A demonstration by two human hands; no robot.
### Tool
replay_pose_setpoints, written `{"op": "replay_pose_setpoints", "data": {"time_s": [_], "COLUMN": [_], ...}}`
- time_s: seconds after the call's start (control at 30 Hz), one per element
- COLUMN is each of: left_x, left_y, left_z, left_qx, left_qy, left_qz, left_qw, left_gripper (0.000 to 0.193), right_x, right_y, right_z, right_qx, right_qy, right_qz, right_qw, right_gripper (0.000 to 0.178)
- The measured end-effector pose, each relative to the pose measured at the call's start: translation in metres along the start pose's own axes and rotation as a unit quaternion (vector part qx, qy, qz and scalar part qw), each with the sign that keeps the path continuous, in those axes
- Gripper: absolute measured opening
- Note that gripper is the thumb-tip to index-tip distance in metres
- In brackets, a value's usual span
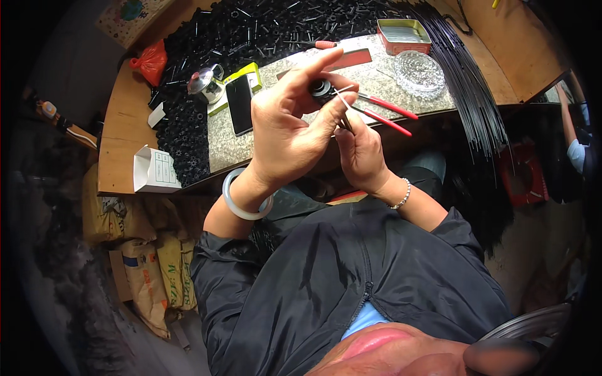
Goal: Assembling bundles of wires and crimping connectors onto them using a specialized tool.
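My left hand is raised over the front of the table, its fingers curled around a small black cylindrical part with a round opening. The index finger points up and away. Close beside it, my right hand is closed, thumb and fingers pinched on a thin dark rod-like piece. A fine light-coloured sliver crosses near the black part; which hand holds it I cannot tell. Just behind the hands lies a red-handled tool, its other end hidden by my fingers.
A heap of black parts covers the table's back and left. On the grey stone slab lie a phone, a red-handled screwdriver and a clear dish. Nearby are a red tin, long black rods and a white box.
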State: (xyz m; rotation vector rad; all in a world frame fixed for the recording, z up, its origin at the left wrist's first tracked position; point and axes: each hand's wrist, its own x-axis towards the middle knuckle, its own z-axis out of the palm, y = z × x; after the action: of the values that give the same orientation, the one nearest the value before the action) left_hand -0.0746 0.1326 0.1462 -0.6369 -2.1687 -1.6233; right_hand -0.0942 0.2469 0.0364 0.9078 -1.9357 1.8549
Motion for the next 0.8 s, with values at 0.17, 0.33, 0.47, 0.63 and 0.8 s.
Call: {"op": "replay_pose_setpoints", "data": {"time_s": [0.17, 0.33, 0.47, 0.63, 0.8], "left_x": [-0.007, -0.008, -0.021, -0.024, -0.034], "left_y": [-0.006, -0.012, -0.023, -0.012, -0.028], "left_z": [0.008, 0.017, 0.016, 0.018, 0.029], "left_qx": [0.088, -0.096, -0.108, -0.002, 0.096], "left_qy": [0.05, 0.031, -0.01, 0.101, 0.111], "left_qz": [0.051, -0.013, -0.107, -0.079, -0.055], "left_qw": [0.994, 0.995, 0.988, 0.992, 0.988], "left_gripper": [0.043, 0.036, 0.039, 0.031, 0.019], "right_x": [0.001, -0.003, 0.002, 0.013, 0.036], "right_y": [0.007, 0.013, -0.001, -0.012, -0.062], "right_z": [0.004, 0.0, -0.009, -0.045, -0.042], "right_qx": [-0.025, -0.004, 0.06, -0.064, -0.263], "right_qy": [-0.012, -0.051, -0.193, -0.139, -0.045], "right_qz": [-0.017, -0.043, -0.019, -0.018, -0.191], "right_qw": [0.999, 0.998, 0.979, 0.988, 0.945], "right_gripper": [0.014, 0.016, 0.036, 0.057, 0.048]}}
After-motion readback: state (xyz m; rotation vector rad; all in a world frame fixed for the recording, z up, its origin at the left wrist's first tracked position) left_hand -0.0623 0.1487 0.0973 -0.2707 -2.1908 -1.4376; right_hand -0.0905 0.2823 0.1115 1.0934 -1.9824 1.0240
